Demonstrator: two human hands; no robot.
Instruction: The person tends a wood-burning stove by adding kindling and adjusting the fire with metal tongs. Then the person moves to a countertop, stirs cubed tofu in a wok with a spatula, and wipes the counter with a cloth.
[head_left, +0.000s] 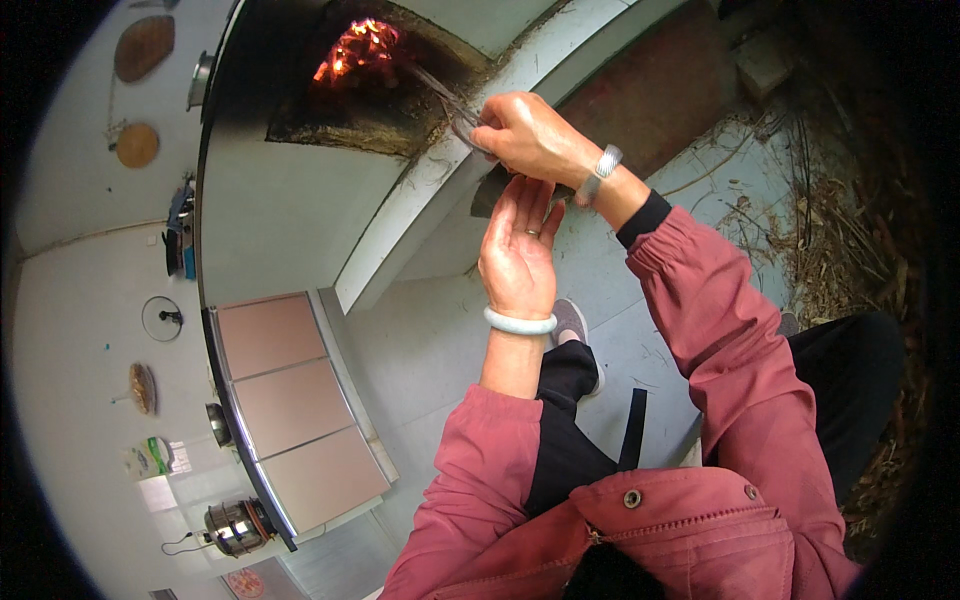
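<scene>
My right hand (525, 135), with a silver bracelet at the wrist, grips the looped end of what look like metal fire tongs (450, 96). The tool's thin shafts reach into the sooty opening of a brick stove (352, 131); its far end is lost in the dark beside glowing embers and flames (360, 49). Just below the right hand, my left hand (519, 259) is held palm up and empty, its fingers extended and close together. It wears a ring and a pale green bangle. Its fingertips are close under the right hand; whether they touch it I cannot tell.
A white ledge (420, 206) runs in front of the stove opening. Straw and dry twigs (832, 240) lie on the floor at the right, near a brown panel (652, 90). Pink cabinets (300, 409) stand at the lower left, below a counter with a metal pot (236, 529).
</scene>
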